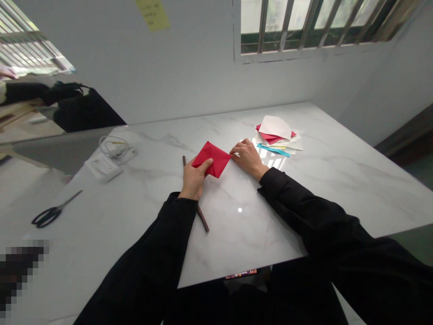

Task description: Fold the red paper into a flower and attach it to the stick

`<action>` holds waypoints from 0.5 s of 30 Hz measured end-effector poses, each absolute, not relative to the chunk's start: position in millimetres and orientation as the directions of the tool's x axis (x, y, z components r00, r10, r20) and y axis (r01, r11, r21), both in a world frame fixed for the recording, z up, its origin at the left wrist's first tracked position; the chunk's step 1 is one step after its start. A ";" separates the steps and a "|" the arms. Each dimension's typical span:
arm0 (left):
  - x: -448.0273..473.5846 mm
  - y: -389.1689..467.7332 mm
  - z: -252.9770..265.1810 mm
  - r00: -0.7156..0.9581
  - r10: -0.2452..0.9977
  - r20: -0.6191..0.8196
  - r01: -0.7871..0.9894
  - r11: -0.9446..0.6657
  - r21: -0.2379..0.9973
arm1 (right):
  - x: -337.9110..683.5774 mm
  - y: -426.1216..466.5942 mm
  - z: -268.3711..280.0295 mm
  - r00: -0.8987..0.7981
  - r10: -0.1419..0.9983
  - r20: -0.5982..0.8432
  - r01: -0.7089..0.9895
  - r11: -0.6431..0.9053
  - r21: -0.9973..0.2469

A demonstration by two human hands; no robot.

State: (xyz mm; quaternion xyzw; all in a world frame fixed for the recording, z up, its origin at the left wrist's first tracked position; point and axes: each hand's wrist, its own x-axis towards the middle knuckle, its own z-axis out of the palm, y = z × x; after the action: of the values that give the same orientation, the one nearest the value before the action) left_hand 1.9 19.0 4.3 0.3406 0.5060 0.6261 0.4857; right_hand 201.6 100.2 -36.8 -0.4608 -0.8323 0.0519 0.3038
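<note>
Above the marble-patterned table, my left hand is closed on a folded red paper, shaped like a small envelope, its thumb lying across the front and the other fingers hidden behind. At the paper's right corner is my right hand, with thumb and fingertips pinched together on that corner. A thin brown stick lies on the table under my left hand and wrist, which cover its middle; both its ends show.
Beyond my right hand lies a pile of white, red and blue papers. To the left are black-handled scissors, a white case and a coiled white cable. The table meets a wall behind; its front edge is near my body.
</note>
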 end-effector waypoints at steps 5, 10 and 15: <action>-0.1 18.9 3.2 -0.312 0.949 -0.056 -0.234 -0.020 0.972 | 201.2 96.9 -30.6 -0.387 0.760 0.523 0.715 0.605 -0.350; 0.6 18.7 1.0 -0.277 0.960 -0.038 -0.226 -0.027 0.974 | 202.3 86.2 -17.3 -0.253 0.714 0.653 0.612 0.641 -0.463; 1.8 17.6 -7.9 -0.152 0.988 -0.007 -0.166 -0.019 0.986 | 217.3 62.7 -11.2 -0.119 0.845 0.521 0.398 0.521 -0.755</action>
State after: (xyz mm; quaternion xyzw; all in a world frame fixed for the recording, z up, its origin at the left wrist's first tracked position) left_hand 1.8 17.6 -7.9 0.4183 0.4915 0.5784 0.4989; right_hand 217.3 62.7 -11.2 -0.4354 -0.7139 0.2233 0.5008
